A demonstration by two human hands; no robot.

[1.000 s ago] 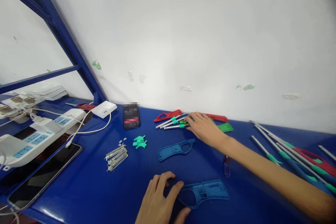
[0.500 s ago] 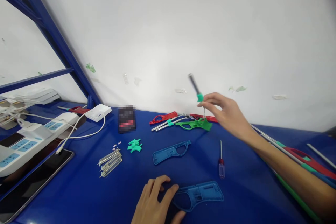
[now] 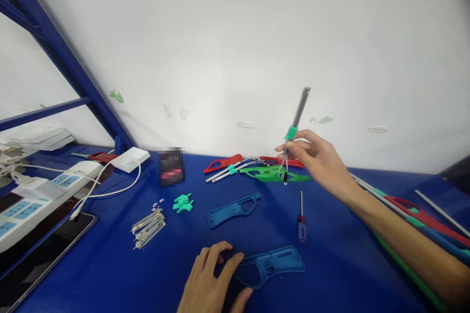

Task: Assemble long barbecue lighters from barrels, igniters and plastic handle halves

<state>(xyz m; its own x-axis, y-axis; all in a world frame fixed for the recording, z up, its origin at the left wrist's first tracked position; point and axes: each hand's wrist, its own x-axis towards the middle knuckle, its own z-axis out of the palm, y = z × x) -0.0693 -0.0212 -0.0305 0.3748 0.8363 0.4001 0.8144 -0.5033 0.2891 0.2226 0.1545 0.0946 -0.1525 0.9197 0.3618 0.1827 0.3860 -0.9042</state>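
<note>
My right hand (image 3: 312,156) is raised above the back of the table. Its thumb and fingers pinch a metal lighter nozzle tube (image 3: 301,107), tilted upward, at its green collar (image 3: 291,132). Thin wires with a small black end piece (image 3: 285,177) dangle below it. My left hand (image 3: 209,276) lies at the front, index finger and thumb around the loop end of a blue lighter shell half (image 3: 281,265), its inside facing up. A second blue shell half (image 3: 233,209) lies behind it. Green shell pieces (image 3: 262,172) are under the dangling wires.
A screwdriver (image 3: 301,225) lies right of centre. To the left are clear fuel tanks (image 3: 149,229), green plastic parts (image 3: 182,202), a phone (image 3: 47,264) and a power strip (image 3: 44,200). Red shell halves (image 3: 223,162) lie by the wall; several long lighters (image 3: 414,210) lie under my right forearm.
My right hand has turned the nozzle tube from leaning left to leaning right, and its wires now hang free over the green shell pieces. The left hand keeps its place at the blue shell half.
</note>
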